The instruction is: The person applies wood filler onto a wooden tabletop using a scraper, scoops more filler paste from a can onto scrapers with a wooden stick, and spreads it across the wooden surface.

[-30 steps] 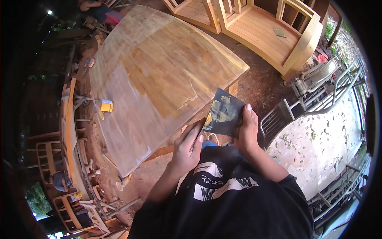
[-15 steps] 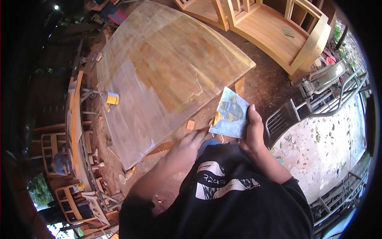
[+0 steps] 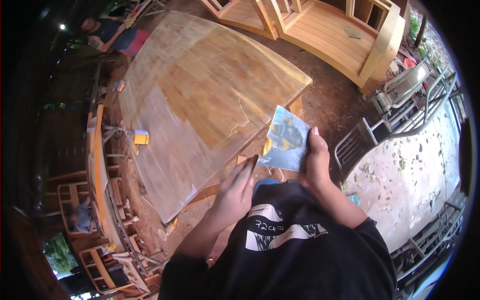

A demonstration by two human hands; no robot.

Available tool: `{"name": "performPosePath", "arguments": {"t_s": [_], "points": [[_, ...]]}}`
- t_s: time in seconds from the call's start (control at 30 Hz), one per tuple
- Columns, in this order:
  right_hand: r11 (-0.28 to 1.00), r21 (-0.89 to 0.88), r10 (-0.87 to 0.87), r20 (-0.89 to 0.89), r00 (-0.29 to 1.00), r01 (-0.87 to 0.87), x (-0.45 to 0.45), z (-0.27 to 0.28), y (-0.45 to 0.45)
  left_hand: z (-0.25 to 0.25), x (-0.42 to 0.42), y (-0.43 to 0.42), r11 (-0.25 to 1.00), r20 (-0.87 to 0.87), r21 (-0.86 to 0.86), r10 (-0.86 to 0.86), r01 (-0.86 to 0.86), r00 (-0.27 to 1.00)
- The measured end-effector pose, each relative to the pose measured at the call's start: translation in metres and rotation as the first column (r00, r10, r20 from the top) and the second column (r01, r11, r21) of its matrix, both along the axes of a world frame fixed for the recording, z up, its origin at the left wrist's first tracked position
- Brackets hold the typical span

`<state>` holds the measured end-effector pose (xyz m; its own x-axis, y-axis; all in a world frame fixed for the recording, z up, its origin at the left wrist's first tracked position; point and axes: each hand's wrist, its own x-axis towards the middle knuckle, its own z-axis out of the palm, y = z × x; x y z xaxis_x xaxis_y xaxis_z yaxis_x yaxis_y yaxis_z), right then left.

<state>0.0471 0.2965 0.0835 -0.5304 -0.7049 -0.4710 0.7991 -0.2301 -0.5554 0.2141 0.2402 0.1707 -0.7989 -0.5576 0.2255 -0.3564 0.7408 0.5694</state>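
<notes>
Wooden tabletop (image 3: 200, 90) spans the frame's upper middle, and below it the right hand (image 3: 318, 155) clamps a smeared plate (image 3: 295, 150), while I can't tell whether the left hand (image 3: 234, 192) grips anything.

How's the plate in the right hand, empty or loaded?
Loaded: the plate carries a yellow lump at one edge and smears across its middle.

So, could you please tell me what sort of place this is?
Probably a carpentry workshop: a broad brown wooden panel fills the middle, a pale slatted timber structure stands beyond it, and the right hand holds a square grey plate smeared yellow.
</notes>
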Motion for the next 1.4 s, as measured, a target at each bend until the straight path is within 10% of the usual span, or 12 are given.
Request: {"name": "performPosePath", "arguments": {"t_s": [0.1, 0.2, 0.63, 0.83, 1.2, 1.4], "points": [[0.997, -0.064, -0.046, 0.009, 0.999, 0.047, -0.009, 0.015, 0.000, -0.013, 0.014, -0.014, 0.971, 0.187, 0.232, -0.096, 0.051, 0.978], [0.997, -0.075, -0.021, -0.031, 0.999, 0.018, -0.010, 0.017, -0.001, 0.006, 0.010, -0.012, 0.992, 0.076, 0.055, 0.110, -0.114, 0.991], [0.967, 0.064, 0.246, -0.495, 0.833, -0.248, -0.008, -0.002, -0.006, 0.059, -0.009, -0.060, 0.952, 0.380, -0.206, -0.137, 0.228, 0.915], [0.948, 0.210, 0.315, -0.540, 0.781, -0.238, -0.009, 0.013, -0.014, 0.049, -0.015, -0.061, 0.954, 0.559, 0.144, -0.299, 0.265, 0.774], [0.940, 0.311, 0.289, -0.495, 0.819, -0.144, -0.004, -0.014, -0.039, 0.012, 0.023, -0.083, 0.860, 0.394, 0.485, -0.378, 0.159, 0.838], [0.961, 0.234, 0.249, -0.486, 0.837, -0.150, -0.007, -0.008, -0.051, 0.015, 0.113, -0.097, 0.509, 0.003, 0.846, 0.297, -0.161, 0.955]]}}
